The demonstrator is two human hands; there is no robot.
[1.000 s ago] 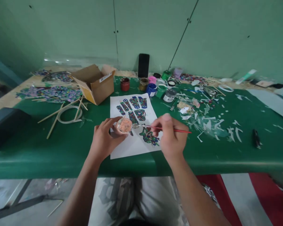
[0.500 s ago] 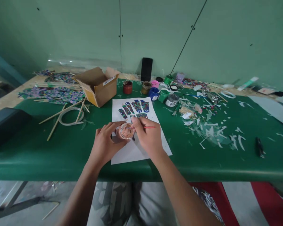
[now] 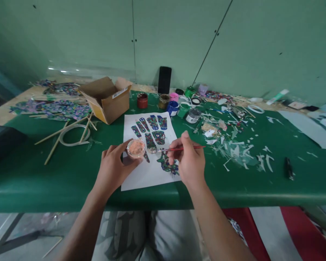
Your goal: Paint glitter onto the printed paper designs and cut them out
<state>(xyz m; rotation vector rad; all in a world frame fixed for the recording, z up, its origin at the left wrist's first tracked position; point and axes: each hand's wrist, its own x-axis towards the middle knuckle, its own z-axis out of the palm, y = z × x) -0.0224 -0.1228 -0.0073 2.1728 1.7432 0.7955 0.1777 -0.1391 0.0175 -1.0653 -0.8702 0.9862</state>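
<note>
My left hand (image 3: 112, 165) is closed around a small clear jar of peach-coloured paint (image 3: 136, 148), its mouth tilted toward me. In my right hand (image 3: 189, 157) is a thin paintbrush (image 3: 176, 149) with a red handle, held nearly level and pointing left. Its tip is by a small round translucent thing (image 3: 152, 150), whose kind I cannot make out. Both hands are over a white sheet of paper (image 3: 141, 177) bearing several dark patterned shapes (image 3: 159, 137) in blue, green and red. Part of the sheet is hidden by my hands.
Paint jars, among them a red one (image 3: 142, 100) and a blue one (image 3: 173, 108), stand behind the sheet. A cardboard box (image 3: 115, 108), thin sticks (image 3: 57, 145) and a tubing ring (image 3: 65, 139) are left. Plastic scraps (image 3: 237, 154) lie right; a phone (image 3: 164, 80) leans behind.
My right hand has moved right, taking the paintbrush away from the paint jar. My left hand still holds the jar, now slightly left of before. The view has shifted a little.
</note>
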